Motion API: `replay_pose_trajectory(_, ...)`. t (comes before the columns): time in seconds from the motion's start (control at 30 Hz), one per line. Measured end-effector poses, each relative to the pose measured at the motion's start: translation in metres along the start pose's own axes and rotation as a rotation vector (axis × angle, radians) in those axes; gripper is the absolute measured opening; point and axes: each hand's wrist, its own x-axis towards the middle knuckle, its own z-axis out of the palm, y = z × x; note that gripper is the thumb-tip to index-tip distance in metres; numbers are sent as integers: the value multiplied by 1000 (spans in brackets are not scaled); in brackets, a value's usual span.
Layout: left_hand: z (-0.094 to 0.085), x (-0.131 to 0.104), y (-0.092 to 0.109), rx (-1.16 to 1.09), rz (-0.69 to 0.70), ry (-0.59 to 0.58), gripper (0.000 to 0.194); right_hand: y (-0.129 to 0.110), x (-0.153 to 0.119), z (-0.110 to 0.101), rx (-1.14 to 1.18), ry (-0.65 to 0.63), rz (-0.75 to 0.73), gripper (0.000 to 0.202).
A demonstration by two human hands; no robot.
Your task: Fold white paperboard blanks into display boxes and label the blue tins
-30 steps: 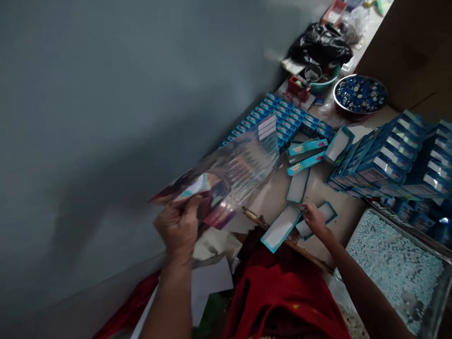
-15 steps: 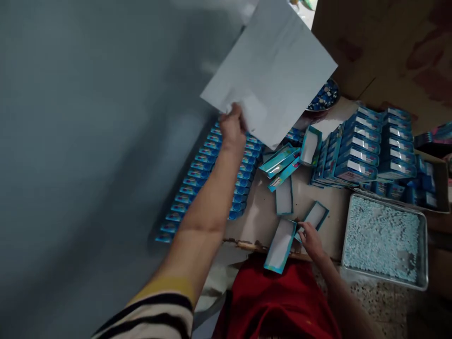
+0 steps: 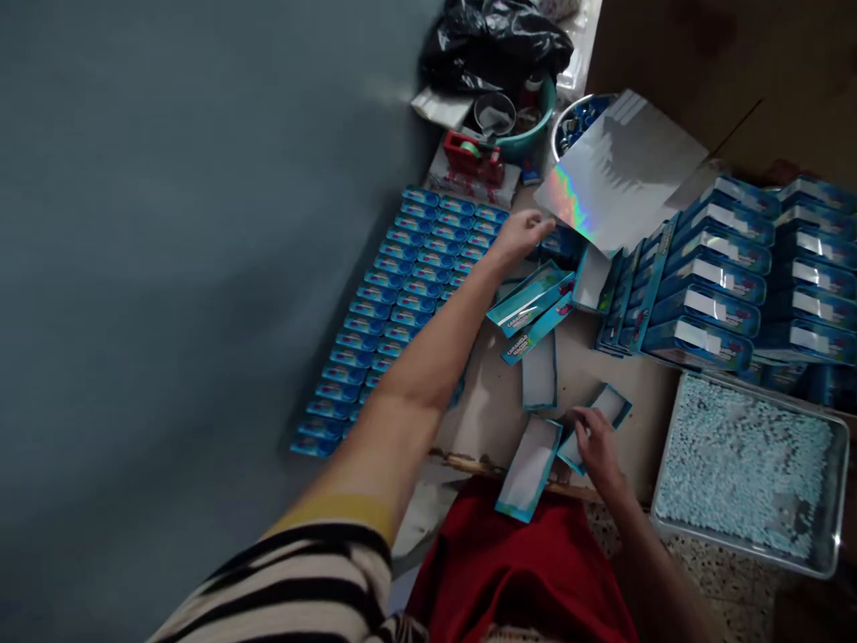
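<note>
My left hand [image 3: 526, 237] reaches far out over the table, its fingers loosely curled and a little apart, close to the near edge of a shiny white sheet [image 3: 643, 170]. The sheet shows a rainbow glare and leans over a bowl and some boxes; no finger overlaps it. Near the table's front edge my right hand [image 3: 598, 446] has its fingers bent over an open blue box [image 3: 611, 404] with a white inside. Beside that lies another open box [image 3: 531, 464], jutting over the edge. Part of the gripped box is hidden behind the hand.
Rows of small blue packs [image 3: 365, 308] stand at left. Stacked blue boxes [image 3: 710, 286] rise at right, above a metal tray [image 3: 840, 500] of pale blue pieces. Behind are a red tape dispenser [image 3: 472, 159], a teal basin [image 3: 536, 129] and a black plastic bag [image 3: 492, 45].
My left hand has moved right with the white sheet, which now lies against the bowl and boxes, apart from the fingers. The right hand stays at the open box.
</note>
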Motion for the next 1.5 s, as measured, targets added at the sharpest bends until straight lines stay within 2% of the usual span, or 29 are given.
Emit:
replay_pose_trajectory(0.1,-24,-90,-5,291,32,-227,54,-27,54,-23,-64,22,-198,28)
replay_pose_trajectory(0.17,-30,-131,-1,429,-23,-299,37,-47,91,-31,-145,-32,-334,31)
replay_pose_trajectory(0.23,-36,-159,12,493,-73,-225,21,-65,125,-33,-251,-129,-465,36)
replay_pose_trajectory(0.33,-51,-208,45,534,-66,39,17,-87,164,-32,-475,-284,-558,45)
replay_pose_trajectory(0.37,-55,-233,56,565,-60,118,15,-94,173,-31,-554,-339,-568,48)
replay_pose_trajectory(0.43,-58,-298,73,574,-76,213,12,-106,188,-28,-696,-443,-584,54)
replay_pose_trajectory(0.5,-46,-375,77,558,-78,244,11,-116,197,-24,-794,-510,-601,57)
replay_pose_trajectory(0.57,-22,-448,63,568,-106,285,12,-123,203,-20,-846,-527,-594,59)
replay_pose_trajectory(0.63,7,-504,34,593,-167,302,12,-124,205,-19,-884,-544,-559,52)
replay_pose_trajectory(0.7,33,-538,-3,630,-241,305,14,-117,203,-23,-925,-556,-531,41)
replay_pose_trajectory(0.77,50,-550,-40,682,-353,244,19,-102,198,-33,-945,-552,-557,34)
replay_pose_trajectory(0.83,59,-547,-70,697,-444,197,21,-81,193,-47,-913,-520,-620,28)
replay_pose_trajectory(0.9,63,-538,-89,683,-484,173,18,-57,187,-63,-835,-460,-660,21)
replay_pose_trajectory(0.97,66,-527,-99,663,-486,136,13,-35,179,-78,-715,-387,-675,17)
replay_pose_trajectory(1.07,68,-510,-101,644,-473,62,9,-9,152,-92,-561,-371,-714,23)
replay_pose_trajectory(1.23,70,-470,-93,610,-463,-37,13,24,73,-106,-504,-481,-698,35)
replay_pose_trajectory(1.37,72,-441,-83,592,-455,-50,27,50,14,-136,-578,-412,-515,33)
replay_pose_trajectory(1.5,67,-434,-65,647,-318,17,27,75,-27,-171,-751,-383,-336,31)
